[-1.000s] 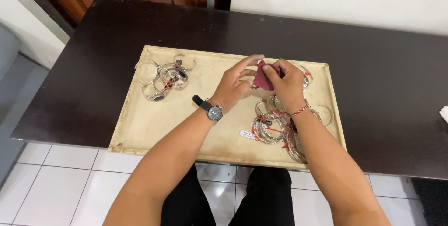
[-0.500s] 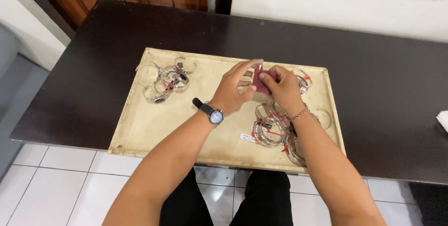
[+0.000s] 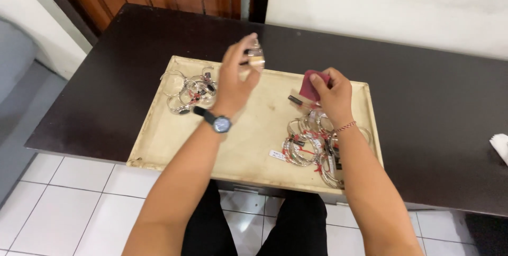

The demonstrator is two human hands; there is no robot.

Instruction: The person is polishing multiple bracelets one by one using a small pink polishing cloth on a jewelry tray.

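Left hand (image 3: pixel 236 79): raised over the tray's far left part, fingers pinched on a blurred silver bangle (image 3: pixel 255 55).
Right hand (image 3: pixel 329 93): over the tray's far right, gripping a maroon cloth (image 3: pixel 310 85).
Tray (image 3: pixel 248 139): beige, on dark table (image 3: pixel 439 102).
Left pile (image 3: pixel 188 91): bangles, far left.
Right pile (image 3: pixel 312 147): tagged bangles, near right.

tray (image 3: pixel 159 145) on table (image 3: pixel 434 108), bangles (image 3: pixel 312 147) in tray
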